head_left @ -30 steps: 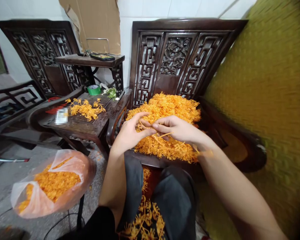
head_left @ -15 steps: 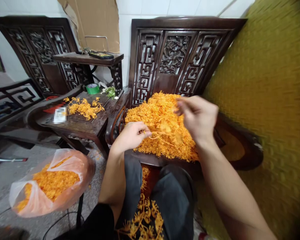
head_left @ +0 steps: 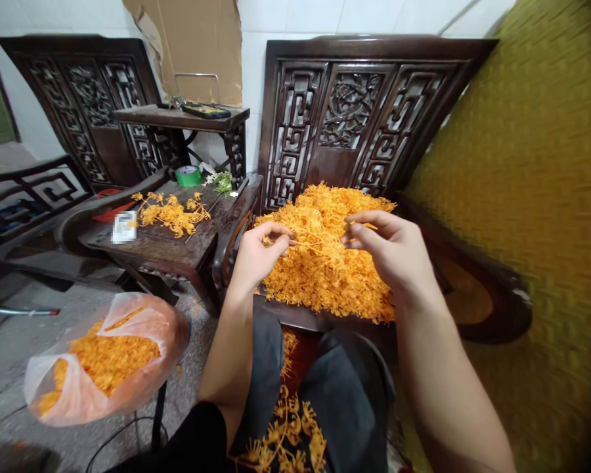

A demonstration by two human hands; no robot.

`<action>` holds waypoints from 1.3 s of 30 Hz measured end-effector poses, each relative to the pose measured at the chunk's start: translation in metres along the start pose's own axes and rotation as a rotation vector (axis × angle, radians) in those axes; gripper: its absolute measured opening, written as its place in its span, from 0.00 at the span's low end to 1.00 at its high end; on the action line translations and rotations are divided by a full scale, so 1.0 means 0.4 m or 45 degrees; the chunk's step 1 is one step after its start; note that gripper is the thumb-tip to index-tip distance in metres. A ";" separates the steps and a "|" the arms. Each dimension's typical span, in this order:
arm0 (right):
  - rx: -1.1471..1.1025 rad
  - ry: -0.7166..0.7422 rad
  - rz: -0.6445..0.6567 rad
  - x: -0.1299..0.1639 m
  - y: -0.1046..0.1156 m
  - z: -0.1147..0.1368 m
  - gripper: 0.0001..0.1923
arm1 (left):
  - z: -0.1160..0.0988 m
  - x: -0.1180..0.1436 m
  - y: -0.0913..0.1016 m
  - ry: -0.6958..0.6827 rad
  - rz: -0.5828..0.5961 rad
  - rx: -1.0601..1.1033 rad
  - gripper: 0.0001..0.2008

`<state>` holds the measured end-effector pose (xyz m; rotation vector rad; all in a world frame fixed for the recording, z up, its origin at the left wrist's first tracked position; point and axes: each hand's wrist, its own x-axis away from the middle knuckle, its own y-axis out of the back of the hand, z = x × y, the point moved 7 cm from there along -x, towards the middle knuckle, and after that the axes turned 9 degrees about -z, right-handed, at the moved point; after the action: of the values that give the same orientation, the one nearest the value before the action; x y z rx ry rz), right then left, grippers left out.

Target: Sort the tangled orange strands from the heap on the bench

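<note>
Our left hand (head_left: 261, 257) pinched a thin orange plastic-looking stem (head_left: 305, 244), mid-frame | our right hand (head_left: 396, 246) hung apart, grip we couldn't tell | frilly orange heap (head_left: 325, 286) lay centre, likely for quick reach!

The left hand (head_left: 262, 256) pinches a stem (head_left: 305, 245) above an orange heap (head_left: 332, 286) on a chair (head_left: 305, 318); the right hand (head_left: 396, 253), curled, hovers to its right, its grip unclear. At near left is a bag (head_left: 170, 335) of orange bits (head_left: 113, 355); at far left, a table (head_left: 190, 255) bears orange sprays (head_left: 170, 213) and green tape (head_left: 189, 176)
</note>
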<state>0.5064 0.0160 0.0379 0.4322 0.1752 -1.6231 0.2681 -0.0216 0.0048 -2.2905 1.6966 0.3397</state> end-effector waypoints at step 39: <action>-0.236 0.365 -0.160 0.167 0.029 0.197 0.08 | 0.024 0.001 0.004 0.051 0.032 -0.310 0.10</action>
<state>0.5013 -0.0759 0.0865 0.5171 0.5743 -1.6445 0.2663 -0.0192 -0.0044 -2.4616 1.7923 0.5355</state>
